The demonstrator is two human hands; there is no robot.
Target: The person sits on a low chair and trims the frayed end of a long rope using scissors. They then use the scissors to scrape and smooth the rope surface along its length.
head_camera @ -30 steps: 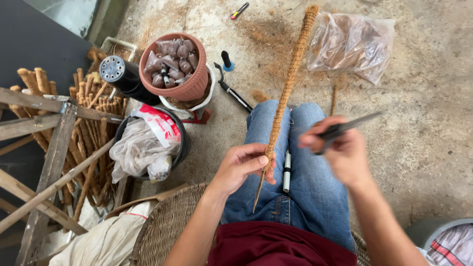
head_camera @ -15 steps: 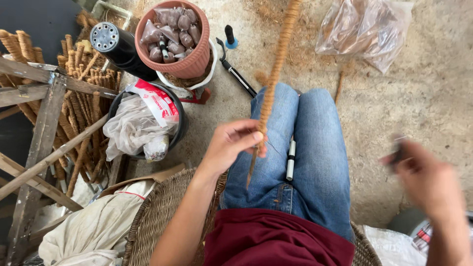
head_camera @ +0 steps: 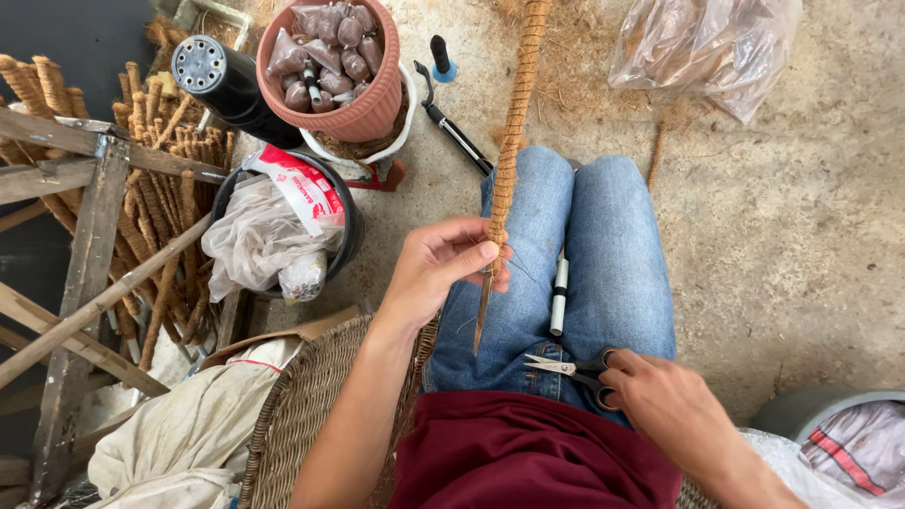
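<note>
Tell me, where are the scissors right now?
In the head view, the scissors lie on the person's lap, lower right, held by the right hand, just below the white marker pen.

Seated person with a coir-wrapped stick [head_camera: 510,141] and scissors [head_camera: 573,369] over the lap

The left hand [head_camera: 441,267] pinches the stick near its bare pointed end, the wrapped length reaching up past the knees. The right hand [head_camera: 671,405] rests at the waist of the jeans, touching the scissors' black handles. A white marker pen [head_camera: 558,297] lies between the thighs.
</note>
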